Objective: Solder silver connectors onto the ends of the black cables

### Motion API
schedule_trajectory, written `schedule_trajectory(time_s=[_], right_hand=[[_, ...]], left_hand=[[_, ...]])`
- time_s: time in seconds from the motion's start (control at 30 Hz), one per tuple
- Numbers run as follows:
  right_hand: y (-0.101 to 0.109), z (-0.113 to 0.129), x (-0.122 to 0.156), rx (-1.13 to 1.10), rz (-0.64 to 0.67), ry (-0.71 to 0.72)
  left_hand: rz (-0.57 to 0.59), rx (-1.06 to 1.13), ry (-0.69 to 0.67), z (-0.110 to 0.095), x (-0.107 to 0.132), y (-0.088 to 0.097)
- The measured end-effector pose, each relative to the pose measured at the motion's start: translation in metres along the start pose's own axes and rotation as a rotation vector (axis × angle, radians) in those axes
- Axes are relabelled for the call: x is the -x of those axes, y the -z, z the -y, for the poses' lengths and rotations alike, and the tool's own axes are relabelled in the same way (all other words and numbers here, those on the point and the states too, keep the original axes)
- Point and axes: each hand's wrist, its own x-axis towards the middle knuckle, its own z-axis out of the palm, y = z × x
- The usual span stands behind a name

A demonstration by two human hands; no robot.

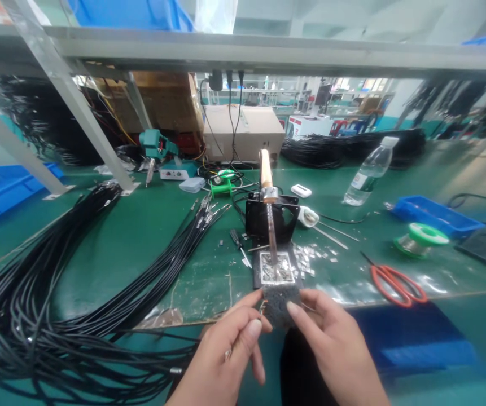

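Lower ctr, nearest: L hand (pixel 236 341) w/ thumb & index together, pinched on a thin orange-tipped wire end (pixel 263 305), just by the L edge of a dark spongy block (pixel 279 307). R hand (pixel 331 330) w/ thumb & index touching the block's R edge; clamped or just resting, can't tell. Could lose the wire end fast, w/ v. little of it showing past the thumb. Could also tip or shift the block if pressing unevenly, w/ it right at the near edge of the tabletop (pixel 202 287).

Just beyond, ctr: white-rimmed tray (pixel 280 281) w/ metal bits (pixel 283 272), plus soldering iron (pixel 270 214) slanting down into it. If hot (can't tell), poss. burns from reaching fwd; if bumped, poss. spilled bits.

R of tray: loose metal chips (pixel 306 255), easy to sweep away w/ a forearm. Ctr L: black cable bundle (pixel 162 268), poss. tangling or tugging on the wire.

Farther: black fan (pixel 254 220) behind tray; bottle (pixel 365 175), upper R; cardboard box (pixel 246 132), upper ctr.
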Motion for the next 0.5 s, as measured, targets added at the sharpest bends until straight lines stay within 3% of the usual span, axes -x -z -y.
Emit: schedule_trajectory(time_s=[0.37,0.5], right_hand=[[-0.001,-0.002,0.005,0.371,-0.152,0.097],[-0.005,-0.004,0.014,0.374,-0.170,0.159]], left_hand=[[-0.020,-0.086,-0.067,-0.003,0.004,-0.002],[0.000,-0.116,-0.056,0.000,0.009,-0.004]])
